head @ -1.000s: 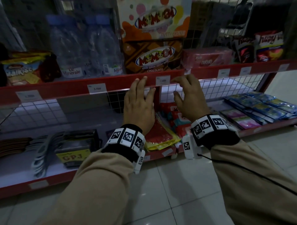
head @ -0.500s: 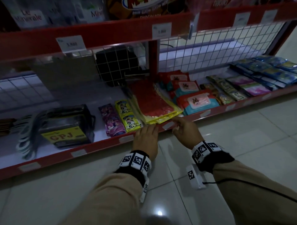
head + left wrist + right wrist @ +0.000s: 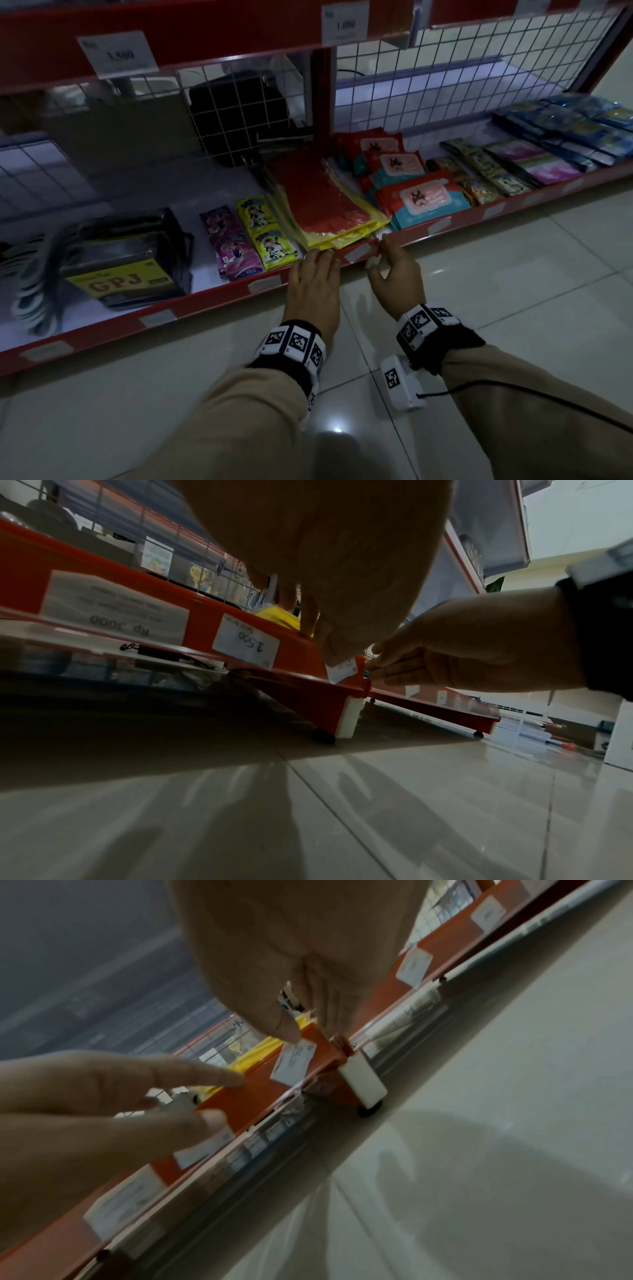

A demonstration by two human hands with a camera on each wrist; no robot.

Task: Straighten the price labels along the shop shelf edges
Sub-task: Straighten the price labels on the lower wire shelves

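Both hands are sitting closer to the red edge of the bottom shelf (image 3: pixel 205 301) than half a second ago, and the camera is leaning lower over it. Left hand (image 3: pixel 313 284) is lying flat with straight, relaxed fingers, tips touching the edge just left of a small white label (image 3: pixel 359 254), holding nothing. Right hand (image 3: pixel 397 274) is resting at the label's right end, where two shelf sections are joining; its fingertips are touching the edge there. The right wrist view is showing the thumb (image 3: pixel 284 1026) pressing on the label's upper corner, with the label tilting on the strip. Whether the fingers are actually pinching it cannot be told.

Directly behind the label, red and yellow flat packets (image 3: pixel 325 209) are overhanging the shelf lip, crowding the space above the fingers. Wet-wipe packs (image 3: pixel 421 202) are lying to their right, small sachets (image 3: pixel 250 236) to their left, and a black-and-yellow pack marked GPJ (image 3: pixel 126 263) further left. More labels (image 3: pixel 263 283) are running along the same edge, and two larger price tags (image 3: pixel 118 54) are hanging on the shelf above. Pale floor tiles (image 3: pixel 479 291) are lying beneath both arms.
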